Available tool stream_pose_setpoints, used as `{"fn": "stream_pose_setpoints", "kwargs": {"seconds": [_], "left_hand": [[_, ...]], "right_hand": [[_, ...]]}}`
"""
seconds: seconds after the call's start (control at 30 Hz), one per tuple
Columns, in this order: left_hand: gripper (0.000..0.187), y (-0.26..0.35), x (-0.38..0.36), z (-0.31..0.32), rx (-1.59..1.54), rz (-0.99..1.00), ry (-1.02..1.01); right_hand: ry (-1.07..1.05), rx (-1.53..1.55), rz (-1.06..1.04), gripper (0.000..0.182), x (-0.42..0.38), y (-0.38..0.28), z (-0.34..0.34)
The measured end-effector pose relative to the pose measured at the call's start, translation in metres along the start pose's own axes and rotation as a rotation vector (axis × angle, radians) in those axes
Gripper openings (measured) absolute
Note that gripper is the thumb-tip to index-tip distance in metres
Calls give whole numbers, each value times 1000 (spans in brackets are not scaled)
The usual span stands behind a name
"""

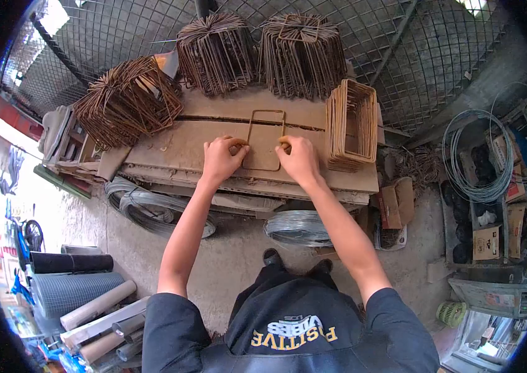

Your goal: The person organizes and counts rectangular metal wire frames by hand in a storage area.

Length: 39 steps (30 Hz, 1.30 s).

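A rectangular rebar stirrup [268,111], rusty and bent from thin rod, is at the middle of the wooden bench [173,146]. My left hand [221,160] pinches its left side between thumb and fingers. On the opposite side, my right hand [299,163] grips the rod in the same way, fingers curled. The stirrup's far end points away from me and its near bar shows between my wrists. Just right of my right hand stands a neat stack of similar stirrups [338,127].
Bundles of rusty stirrups, left [126,102], middle [217,53] and right [304,56], line the bench's back by a mesh fence [369,31]. Wire coils [298,228] lie beneath. Mesh rolls [77,292] are at lower left; a shelf with boxes [486,242] stands right.
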<state>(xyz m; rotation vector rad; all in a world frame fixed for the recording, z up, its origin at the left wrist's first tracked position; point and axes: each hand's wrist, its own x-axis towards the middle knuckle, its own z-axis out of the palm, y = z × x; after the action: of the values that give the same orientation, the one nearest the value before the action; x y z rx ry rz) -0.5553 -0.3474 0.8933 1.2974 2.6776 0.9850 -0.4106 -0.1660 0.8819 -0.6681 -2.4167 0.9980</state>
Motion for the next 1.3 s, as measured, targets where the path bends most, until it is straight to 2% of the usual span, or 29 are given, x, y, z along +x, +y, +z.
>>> {"fn": "stream_pose_setpoints", "kwargs": {"seconds": [0.1, 0.2, 0.27, 0.4, 0.43, 0.5, 0.6, 0.7, 0.77, 0.83, 0.9, 1.07, 1.13, 1.23, 1.3], "left_hand": [[22, 4, -3, 6, 47, 30, 49], [23, 8, -9, 15, 24, -50, 30], [23, 17, -20, 20, 27, -169, 98], [23, 50, -47, 33, 86, -153, 236], [22, 64, -55, 38, 87, -134, 268], [21, 91, -73, 51, 98, -114, 300], [13, 140, -96, 86, -78, -35, 407], [14, 199, -128, 129, -177, -51, 297], [12, 235, -149, 166, -144, 8, 247], [11, 267, -168, 203, -349, -17, 129], [11, 295, -183, 236, -333, 37, 36], [13, 346, -211, 305, -447, 22, -231], [15, 358, -222, 332, -508, -47, -348], [17, 339, -243, 392, -504, -60, -495], [18, 318, -257, 430, -484, -102, -570]], "right_hand": [[-50, -3, -24, 30, -13, -2, 0], [-5, 67, -138, 29, -28, 2, -5], [-7, 122, -157, 28, -40, 2, -15], [56, 257, -223, 23, -83, 11, -49], [55, 263, -220, 23, -99, 16, -61], [-6, 355, -50, 21, -133, 28, -89], [53, 366, 0, 20, -180, 80, -117], [111, 355, 133, 20, -230, 141, -150], [198, 361, 284, 20, -263, 180, -170], [237, 350, 446, 20, -295, 217, -191], [348, 364, 551, 21, -328, 262, -197], [398, 298, 772, 23, -404, 353, -206], [415, 284, 898, 22, -433, 384, -197], [466, 223, 967, 23, -465, 421, -179], [451, 162, 1039, 25, -510, 478, -128]]}}
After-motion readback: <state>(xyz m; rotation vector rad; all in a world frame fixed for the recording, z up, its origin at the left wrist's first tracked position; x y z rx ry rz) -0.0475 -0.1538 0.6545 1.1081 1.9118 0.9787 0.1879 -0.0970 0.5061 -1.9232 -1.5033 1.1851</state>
